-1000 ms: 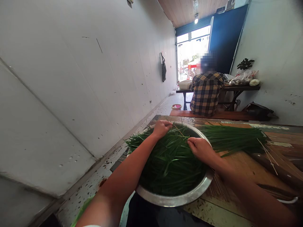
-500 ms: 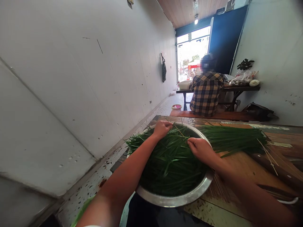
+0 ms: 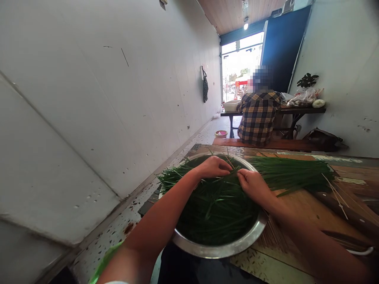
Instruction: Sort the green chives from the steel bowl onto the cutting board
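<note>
A wide metal basin full of long green chives stands before me on the table. Over its far side my two hands almost meet. My left hand is closed, its fingertips pinching chives beside a thin bamboo skewer. Just to the right, my right hand is closed in a pinch at the skewer's near end, where some green leaves show. The fingers partly hide the skewer and the pinched leaves.
Another bundle of chives lies right of the basin on a wooden board. Loose skewers lie beside the basin, others farther right near a dark knife blade. A person in a plaid shirt sits at another table ahead.
My left hand has moved right and slightly down from the skewer's far end to beside my right hand. The right hand has barely moved.
</note>
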Demonstrator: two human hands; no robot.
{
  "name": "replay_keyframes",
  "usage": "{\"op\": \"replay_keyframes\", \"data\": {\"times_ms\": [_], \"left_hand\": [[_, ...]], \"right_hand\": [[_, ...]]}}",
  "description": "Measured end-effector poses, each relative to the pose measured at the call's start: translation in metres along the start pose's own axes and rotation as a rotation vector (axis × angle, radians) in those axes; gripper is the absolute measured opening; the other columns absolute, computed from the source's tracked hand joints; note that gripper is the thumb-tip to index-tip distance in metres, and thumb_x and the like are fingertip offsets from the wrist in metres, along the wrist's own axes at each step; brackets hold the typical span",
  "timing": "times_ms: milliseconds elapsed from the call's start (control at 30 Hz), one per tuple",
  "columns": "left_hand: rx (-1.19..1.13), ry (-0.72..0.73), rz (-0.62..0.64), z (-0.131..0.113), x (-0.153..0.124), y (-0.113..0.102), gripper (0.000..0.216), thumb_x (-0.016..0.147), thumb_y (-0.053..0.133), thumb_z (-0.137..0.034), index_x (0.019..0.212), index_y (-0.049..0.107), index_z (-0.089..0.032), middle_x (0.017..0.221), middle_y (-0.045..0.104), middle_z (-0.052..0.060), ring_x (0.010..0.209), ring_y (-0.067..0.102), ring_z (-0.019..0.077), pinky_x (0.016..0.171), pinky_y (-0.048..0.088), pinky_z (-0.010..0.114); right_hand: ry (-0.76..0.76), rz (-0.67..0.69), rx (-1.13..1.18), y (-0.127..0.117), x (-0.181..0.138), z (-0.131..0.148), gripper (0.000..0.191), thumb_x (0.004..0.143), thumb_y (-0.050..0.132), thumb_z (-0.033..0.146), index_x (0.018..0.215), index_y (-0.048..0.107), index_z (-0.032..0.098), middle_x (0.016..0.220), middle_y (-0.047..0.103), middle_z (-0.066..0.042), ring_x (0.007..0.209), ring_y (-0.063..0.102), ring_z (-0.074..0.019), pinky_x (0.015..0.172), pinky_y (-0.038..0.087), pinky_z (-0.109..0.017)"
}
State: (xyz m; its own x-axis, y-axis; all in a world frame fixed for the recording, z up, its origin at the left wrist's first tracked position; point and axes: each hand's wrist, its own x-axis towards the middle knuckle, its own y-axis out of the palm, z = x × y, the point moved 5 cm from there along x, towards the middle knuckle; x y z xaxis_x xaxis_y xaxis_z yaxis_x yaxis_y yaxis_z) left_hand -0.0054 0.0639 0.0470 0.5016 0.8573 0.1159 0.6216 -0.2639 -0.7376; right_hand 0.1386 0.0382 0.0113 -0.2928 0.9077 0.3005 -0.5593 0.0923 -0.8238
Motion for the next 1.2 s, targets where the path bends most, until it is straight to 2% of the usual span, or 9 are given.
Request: {"op": "replay_keyframes", "data": {"times_ms": [100, 200, 367, 500, 667, 767, 867, 1033, 1200], "left_hand": [[0.025, -0.078, -0.180, 0.016, 0.001, -0.014, 0.030, 0.076, 0.057, -0.037, 0.089, 0.074, -0.016, 0.079, 0.072, 0.003, 0.074, 0.062, 0.0141, 0.066, 0.046, 0.021], [0.214, -0.147, -0.311, 0.037, 0.006, -0.017, 0.028, 0.075, 0.059, -0.037, 0.087, 0.074, -0.017, 0.081, 0.071, 0.004, 0.076, 0.062, 0.0161, 0.069, 0.045, 0.024], [0.487, -0.266, -0.262, 0.056, 0.014, -0.001, 0.023, 0.071, 0.065, -0.033, 0.088, 0.073, -0.020, 0.085, 0.069, 0.006, 0.084, 0.061, 0.0207, 0.080, 0.044, 0.031], [0.593, -0.219, -0.318, 0.047, 0.018, 0.005, 0.031, 0.075, 0.062, -0.034, 0.102, 0.070, -0.022, 0.098, 0.067, 0.010, 0.097, 0.058, 0.0243, 0.090, 0.039, 0.037], [0.729, -0.217, -0.250, 0.035, 0.022, 0.012, 0.022, 0.078, 0.060, -0.030, 0.089, 0.073, -0.017, 0.094, 0.066, 0.014, 0.097, 0.057, 0.0282, 0.092, 0.035, 0.042], [0.706, -0.236, -0.269, 0.030, 0.021, 0.010, 0.022, 0.078, 0.059, -0.029, 0.088, 0.073, -0.016, 0.093, 0.066, 0.015, 0.096, 0.058, 0.0285, 0.090, 0.036, 0.042], [0.598, -0.253, -0.332, 0.028, 0.018, 0.002, 0.021, 0.078, 0.057, -0.027, 0.084, 0.073, -0.015, 0.088, 0.068, 0.013, 0.091, 0.059, 0.0246, 0.088, 0.039, 0.037], [0.331, -0.275, -0.425, 0.039, 0.018, -0.012, 0.029, 0.080, 0.049, -0.026, 0.077, 0.074, -0.012, 0.073, 0.069, 0.009, 0.071, 0.059, 0.0172, 0.069, 0.042, 0.026], [0.112, -0.277, -0.467, 0.050, 0.018, -0.015, 0.026, 0.075, 0.052, -0.026, 0.077, 0.074, -0.011, 0.071, 0.070, 0.006, 0.066, 0.060, 0.0145, 0.062, 0.041, 0.023]], "right_hand": [[0.011, -0.050, 0.017, -0.002, 0.000, -0.003, 0.030, 0.087, 0.035, 0.025, 0.078, 0.063, 0.017, 0.075, 0.067, -0.007, 0.067, 0.056, -0.0157, 0.063, 0.033, -0.026], [0.023, -0.096, 0.032, -0.006, -0.001, -0.003, 0.029, 0.086, 0.036, 0.026, 0.081, 0.063, 0.017, 0.076, 0.067, -0.007, 0.068, 0.056, -0.0161, 0.063, 0.034, -0.026], [0.031, -0.056, -0.034, -0.006, -0.004, 0.001, 0.026, 0.084, 0.038, 0.025, 0.076, 0.062, 0.018, 0.071, 0.066, -0.006, 0.064, 0.054, -0.0152, 0.060, 0.031, -0.026], [0.029, 0.007, -0.073, -0.003, -0.003, 0.003, 0.027, 0.085, 0.038, 0.025, 0.072, 0.061, 0.018, 0.070, 0.066, -0.005, 0.061, 0.053, -0.0138, 0.058, 0.029, -0.025], [0.026, 0.017, -0.077, -0.002, -0.002, 0.003, 0.027, 0.085, 0.038, 0.025, 0.072, 0.061, 0.018, 0.069, 0.065, -0.005, 0.061, 0.052, -0.0136, 0.058, 0.029, -0.025], [0.022, 0.020, -0.085, -0.003, -0.002, 0.004, 0.028, 0.085, 0.037, 0.025, 0.071, 0.061, 0.019, 0.067, 0.065, -0.004, 0.059, 0.051, -0.0135, 0.057, 0.028, -0.025], [0.021, 0.024, -0.101, -0.003, -0.002, 0.004, 0.028, 0.085, 0.037, 0.025, 0.070, 0.060, 0.019, 0.066, 0.064, -0.004, 0.058, 0.051, -0.0138, 0.057, 0.028, -0.026], [0.013, 0.019, -0.098, -0.003, -0.003, 0.005, 0.027, 0.085, 0.038, 0.024, 0.072, 0.061, 0.018, 0.069, 0.066, -0.005, 0.060, 0.053, -0.0138, 0.058, 0.029, -0.025], [0.019, 0.034, -0.095, -0.002, -0.003, 0.005, 0.029, 0.086, 0.037, 0.025, 0.075, 0.063, 0.018, 0.074, 0.068, -0.006, 0.065, 0.057, -0.0146, 0.059, 0.030, -0.025]]}}
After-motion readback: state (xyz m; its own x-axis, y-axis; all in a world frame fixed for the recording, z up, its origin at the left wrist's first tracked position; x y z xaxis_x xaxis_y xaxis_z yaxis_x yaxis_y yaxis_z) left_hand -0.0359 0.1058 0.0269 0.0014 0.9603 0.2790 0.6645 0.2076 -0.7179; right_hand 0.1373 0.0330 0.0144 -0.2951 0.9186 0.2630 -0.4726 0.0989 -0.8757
